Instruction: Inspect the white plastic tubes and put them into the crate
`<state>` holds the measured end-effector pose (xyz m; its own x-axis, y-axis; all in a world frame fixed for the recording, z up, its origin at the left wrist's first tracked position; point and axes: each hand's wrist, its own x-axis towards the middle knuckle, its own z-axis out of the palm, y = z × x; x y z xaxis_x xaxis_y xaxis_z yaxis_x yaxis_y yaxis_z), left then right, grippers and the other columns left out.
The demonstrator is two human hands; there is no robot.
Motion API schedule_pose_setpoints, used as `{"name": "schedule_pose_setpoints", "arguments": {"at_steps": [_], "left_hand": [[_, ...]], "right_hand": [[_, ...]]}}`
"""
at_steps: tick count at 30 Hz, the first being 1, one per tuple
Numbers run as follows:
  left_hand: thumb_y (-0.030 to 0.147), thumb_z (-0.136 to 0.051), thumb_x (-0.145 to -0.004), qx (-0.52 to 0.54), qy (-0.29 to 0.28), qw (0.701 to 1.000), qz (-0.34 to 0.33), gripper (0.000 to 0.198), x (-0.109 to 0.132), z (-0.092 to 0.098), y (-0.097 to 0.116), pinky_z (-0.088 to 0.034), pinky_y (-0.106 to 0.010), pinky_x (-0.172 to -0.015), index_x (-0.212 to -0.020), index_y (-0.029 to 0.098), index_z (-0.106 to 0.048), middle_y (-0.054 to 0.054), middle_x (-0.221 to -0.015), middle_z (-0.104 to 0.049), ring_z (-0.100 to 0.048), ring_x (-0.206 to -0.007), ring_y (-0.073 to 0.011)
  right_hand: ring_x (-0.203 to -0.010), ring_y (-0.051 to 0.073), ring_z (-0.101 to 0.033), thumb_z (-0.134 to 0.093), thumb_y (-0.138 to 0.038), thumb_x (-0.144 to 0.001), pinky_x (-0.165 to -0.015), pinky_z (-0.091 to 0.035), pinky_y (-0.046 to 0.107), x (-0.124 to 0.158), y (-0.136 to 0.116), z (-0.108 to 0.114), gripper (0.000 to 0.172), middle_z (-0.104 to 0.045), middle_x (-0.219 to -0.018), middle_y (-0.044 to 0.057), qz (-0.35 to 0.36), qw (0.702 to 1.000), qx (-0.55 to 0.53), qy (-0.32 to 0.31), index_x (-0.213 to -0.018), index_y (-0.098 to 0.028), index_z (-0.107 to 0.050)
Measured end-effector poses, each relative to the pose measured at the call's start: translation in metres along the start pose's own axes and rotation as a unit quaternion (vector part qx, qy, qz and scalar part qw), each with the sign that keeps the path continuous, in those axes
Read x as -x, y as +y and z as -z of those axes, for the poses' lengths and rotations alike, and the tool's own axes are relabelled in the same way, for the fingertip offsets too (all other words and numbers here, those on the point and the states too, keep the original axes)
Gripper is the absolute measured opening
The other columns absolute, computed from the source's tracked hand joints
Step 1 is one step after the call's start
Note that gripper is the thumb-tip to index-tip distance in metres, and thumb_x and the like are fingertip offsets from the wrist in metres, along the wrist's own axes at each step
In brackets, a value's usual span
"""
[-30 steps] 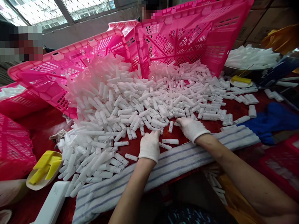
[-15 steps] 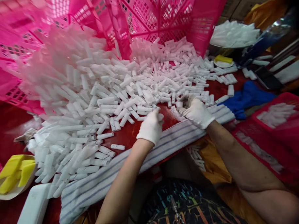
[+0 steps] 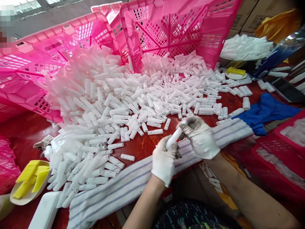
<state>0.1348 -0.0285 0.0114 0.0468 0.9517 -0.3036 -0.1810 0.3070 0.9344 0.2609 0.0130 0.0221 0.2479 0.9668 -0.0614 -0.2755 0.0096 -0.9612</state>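
Note:
My left hand (image 3: 165, 159), in a white glove, is closed around a slim white tube (image 3: 173, 137) that slants up to the right. The fingers of my right hand (image 3: 199, 137), gloved too with darkened fingertips, pinch the tube's upper end; whether a separate small part sits there is hidden. Both hands are over the striped towel (image 3: 103, 201) along the table's front edge. Beyond them spreads a big heap of short white tubes (image 3: 139, 91), several with dark marks on their sides. One loose tube (image 3: 167, 124) lies just behind my hands.
Pink crates (image 3: 162, 30) lean open behind the heap. At left are a dish (image 3: 46, 180) of yellow sponge pieces (image 3: 27, 179) and a white box (image 3: 43, 215). Rightward lie a blue cloth (image 3: 272, 112), a dark phone (image 3: 288, 89), a heaped bowl of white pieces (image 3: 247, 46) and red baskets (image 3: 281, 163).
My hands were apart and have come together, and both now grip one white tube. The view has tilted upward, so the table sits lower in the picture.

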Motion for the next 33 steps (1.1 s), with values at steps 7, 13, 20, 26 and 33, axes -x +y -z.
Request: {"name": "schedule_pose_setpoints", "arguments": {"at_steps": [7,13,20,26,33], "left_hand": [[0.032,-0.064,-0.081,-0.189,0.087,0.966,-0.153,0.032,0.001,0.011,-0.009,-0.047,-0.032,-0.086,-0.111,0.020,-0.063,-0.006,-0.104,-0.065,-0.060,-0.093,-0.0191],[0.051,-0.067,-0.076,0.124,-0.134,0.979,0.091,0.042,0.004,0.017,0.014,-0.020,-0.018,-0.041,-0.094,0.014,-0.056,0.007,-0.060,-0.038,-0.026,-0.042,-0.0026],[0.054,-0.064,-0.079,0.039,-0.094,0.994,0.043,0.039,0.018,-0.004,0.011,-0.025,-0.020,-0.046,-0.082,0.016,-0.056,0.005,-0.061,-0.038,-0.029,-0.049,-0.0056],[0.051,-0.064,-0.081,0.085,-0.130,0.985,0.071,0.037,0.023,-0.006,0.011,-0.025,-0.019,-0.047,-0.083,0.015,-0.058,0.006,-0.059,-0.037,-0.027,-0.048,-0.0044],[0.051,-0.060,-0.085,0.380,-0.332,0.810,0.298,0.039,0.008,0.024,0.006,-0.019,-0.017,-0.037,-0.092,0.013,-0.057,0.013,-0.051,-0.024,-0.001,-0.033,0.0008]], "right_hand": [[-0.067,0.014,-0.056,-0.077,-0.056,-0.064,-0.065,-0.049,0.027,0.001,0.001,0.001,0.040,-0.062,-0.073,0.000,-0.033,0.989,0.107,-0.093,-0.078,-0.020,-0.064],[-0.075,0.015,-0.057,-0.075,-0.043,-0.073,-0.068,-0.050,0.027,-0.002,-0.006,0.012,0.023,-0.060,-0.082,0.000,0.068,0.976,0.100,-0.183,-0.077,-0.023,-0.065],[-0.081,0.015,-0.057,-0.071,-0.034,-0.080,-0.072,-0.050,0.027,0.005,-0.005,0.024,0.009,-0.061,-0.089,0.001,0.104,0.971,0.085,-0.195,-0.084,-0.027,-0.067],[-0.101,0.019,-0.058,-0.062,-0.035,-0.087,-0.089,-0.049,0.033,0.010,-0.012,0.031,0.011,-0.062,-0.104,0.004,0.125,0.964,0.114,-0.204,-0.090,-0.027,-0.069],[-0.092,0.022,-0.065,-0.068,-0.030,-0.079,-0.084,-0.053,0.038,0.009,-0.042,0.022,0.017,-0.069,-0.098,0.008,-0.016,0.947,0.126,-0.295,-0.091,-0.020,-0.062]]}}
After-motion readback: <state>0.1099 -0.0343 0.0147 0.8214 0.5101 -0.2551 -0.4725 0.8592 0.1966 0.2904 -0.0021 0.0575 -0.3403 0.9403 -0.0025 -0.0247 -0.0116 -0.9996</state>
